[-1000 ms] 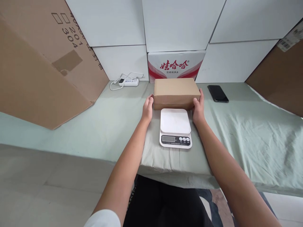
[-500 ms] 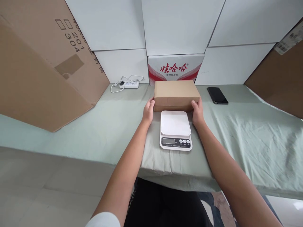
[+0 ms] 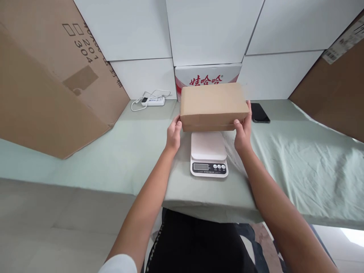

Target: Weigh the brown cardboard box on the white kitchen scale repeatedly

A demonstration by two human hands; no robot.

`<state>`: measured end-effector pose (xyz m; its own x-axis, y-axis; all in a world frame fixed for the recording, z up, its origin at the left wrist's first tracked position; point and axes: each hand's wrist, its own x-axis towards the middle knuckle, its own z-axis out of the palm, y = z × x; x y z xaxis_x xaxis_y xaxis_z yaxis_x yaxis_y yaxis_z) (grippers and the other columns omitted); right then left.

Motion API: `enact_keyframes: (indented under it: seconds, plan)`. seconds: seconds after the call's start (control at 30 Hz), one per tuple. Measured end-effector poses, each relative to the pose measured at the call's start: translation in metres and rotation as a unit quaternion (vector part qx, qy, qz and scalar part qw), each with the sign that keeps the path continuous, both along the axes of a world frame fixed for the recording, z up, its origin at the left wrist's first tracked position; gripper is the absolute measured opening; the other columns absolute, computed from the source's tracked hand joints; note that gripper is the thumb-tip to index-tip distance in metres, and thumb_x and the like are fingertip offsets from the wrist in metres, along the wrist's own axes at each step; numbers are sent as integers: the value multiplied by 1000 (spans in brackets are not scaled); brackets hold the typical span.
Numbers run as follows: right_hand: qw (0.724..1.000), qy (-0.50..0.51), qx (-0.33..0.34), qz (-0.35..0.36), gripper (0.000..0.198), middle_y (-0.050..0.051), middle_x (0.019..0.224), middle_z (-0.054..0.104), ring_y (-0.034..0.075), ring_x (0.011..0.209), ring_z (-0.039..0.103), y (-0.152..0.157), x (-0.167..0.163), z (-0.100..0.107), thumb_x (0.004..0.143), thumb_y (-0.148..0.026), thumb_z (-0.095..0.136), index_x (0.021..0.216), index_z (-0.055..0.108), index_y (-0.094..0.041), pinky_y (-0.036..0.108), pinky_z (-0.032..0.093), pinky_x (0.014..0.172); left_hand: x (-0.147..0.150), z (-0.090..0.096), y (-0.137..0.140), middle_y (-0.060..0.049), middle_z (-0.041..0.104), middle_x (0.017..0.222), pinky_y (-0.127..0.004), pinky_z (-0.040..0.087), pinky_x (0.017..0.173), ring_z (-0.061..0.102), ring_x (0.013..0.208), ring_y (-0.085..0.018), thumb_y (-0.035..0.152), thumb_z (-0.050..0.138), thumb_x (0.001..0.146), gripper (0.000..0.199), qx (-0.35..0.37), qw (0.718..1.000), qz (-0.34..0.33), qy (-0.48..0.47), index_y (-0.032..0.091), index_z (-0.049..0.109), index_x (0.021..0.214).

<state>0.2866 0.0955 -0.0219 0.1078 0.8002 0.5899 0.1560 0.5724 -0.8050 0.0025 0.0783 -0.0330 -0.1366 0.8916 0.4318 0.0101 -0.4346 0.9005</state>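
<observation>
A plain brown cardboard box is held between my two hands, raised off the cloth and slightly tilted, its right end higher. My left hand grips its left end, thumb at the near corner. On the right end, my right hand has its thumb on the front face and fingers round the side. Just below and nearer to me, a white kitchen scale lies flat with nothing on its platform; its display looks blank. The box hides the cloth behind the scale.
A white power strip with a cable lies at the back left. A black phone rests behind my right hand. Large cardboard sheets flank the green-covered table. Behind stands a white and red carton.
The cardboard box has risen off the table and come toward me, its right end tipping up. Both hands moved with it, still gripping. The scale stays on the table.
</observation>
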Motion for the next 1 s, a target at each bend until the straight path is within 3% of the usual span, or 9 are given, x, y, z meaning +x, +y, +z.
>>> enact_keyframes:
  seconds: [0.13,0.27,0.47,0.7,0.8,1.0]
  plan:
    - [1000,-25,3,15,114,5,191,33,39,182,22,-24,9,13,85,-88,69,179,29,-37,67,16,150,-1,8,-30,-13,69,165,-51,46,137,56,164,-37,87,55,98,83,2,1000,-20,13,25,68,153]
    - [999,-38,-33,17,101,1,190,36,38,182,21,-67,13,26,93,-84,67,178,34,-42,63,21,151,0,15,-67,-11,69,167,-49,45,138,52,168,-37,85,55,100,80,-21,999,-45,5,28,69,154]
    - [994,-28,-99,36,96,1,189,38,39,180,27,-111,15,17,96,-80,67,178,32,-44,68,26,148,-1,4,-106,-13,72,163,-52,46,138,53,168,-39,85,54,101,80,-56,997,-60,-15,27,71,153]
    - [995,-19,-100,16,89,5,182,49,41,174,39,-123,11,3,96,-78,66,173,40,-42,69,37,144,-1,-6,-116,-15,75,159,-54,48,137,57,164,-40,83,53,103,79,-60,997,-56,-11,26,71,154]
    - [996,-16,-92,12,89,7,181,50,42,172,43,-123,14,2,96,-78,67,173,41,-41,69,40,141,-5,-5,-115,-13,68,168,-52,44,140,53,168,-38,83,55,102,79,-55,997,-52,-12,27,70,157]
    - [996,4,-80,-46,74,5,166,65,43,151,66,-134,65,1,99,-71,65,169,48,-56,77,49,129,-50,2,-119,-8,51,184,-54,34,146,36,178,-36,95,52,94,91,-40,997,57,-35,35,67,161]
